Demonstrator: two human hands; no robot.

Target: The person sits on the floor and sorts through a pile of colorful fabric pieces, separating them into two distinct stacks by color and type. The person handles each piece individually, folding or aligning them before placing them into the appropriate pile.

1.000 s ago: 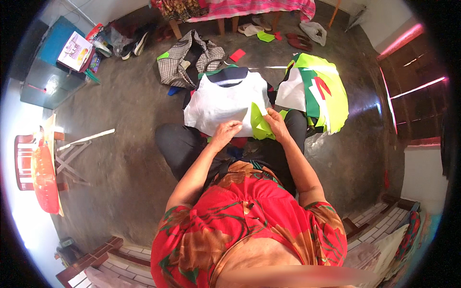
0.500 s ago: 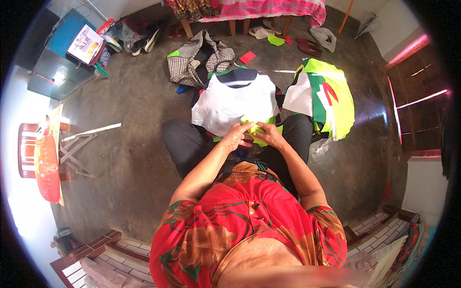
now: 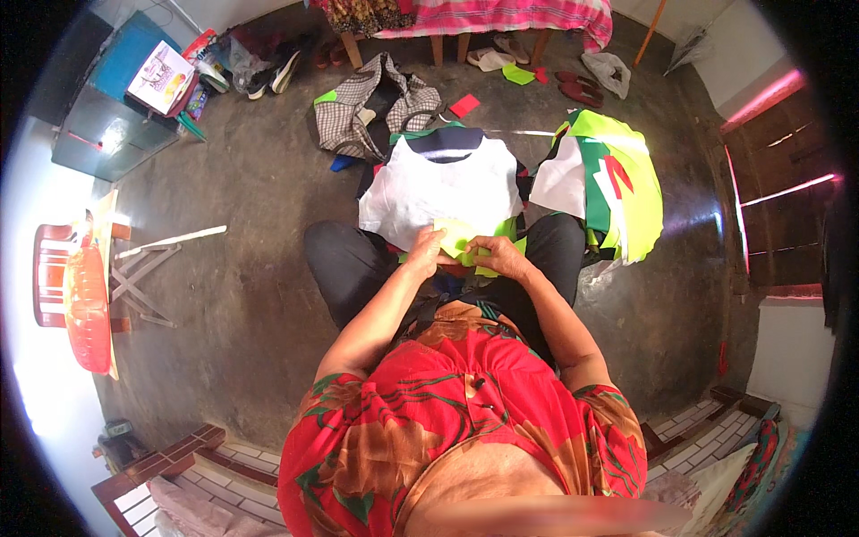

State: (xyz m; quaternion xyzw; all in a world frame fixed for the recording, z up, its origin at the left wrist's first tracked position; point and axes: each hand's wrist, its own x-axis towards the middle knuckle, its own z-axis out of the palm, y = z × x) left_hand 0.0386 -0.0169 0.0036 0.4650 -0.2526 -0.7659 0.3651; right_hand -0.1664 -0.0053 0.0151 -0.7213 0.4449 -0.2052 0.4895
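Observation:
Between my bent knees, a small piece of yellow-green fabric [image 3: 455, 236] is stretched between both hands. My left hand [image 3: 426, 251] pinches its left side, and my right hand [image 3: 501, 258] is closed on its right side. Just beyond my fingers lies a white sleeveless cloth piece [image 3: 438, 192] with a scooped neckline, on top of dark and green cloth. More yellow-green cloth shows beneath my hands, partly hidden by them. To the right sits a pile of cut cloth [image 3: 637, 179] in yellow-green, green, white and red.
A checked cloth [image 3: 349, 125] lies crumpled on the floor beyond the white piece, near a red scrap [image 3: 463, 106]. Shoes [image 3: 580, 89] rest by the pink-covered bed [image 3: 510, 20]. A folding stand [image 3: 148, 285] and a chair [image 3: 54, 277] are at left.
My left hand has shifted slightly left and away from the right one. The yellow-green fabric is now spread wider between them.

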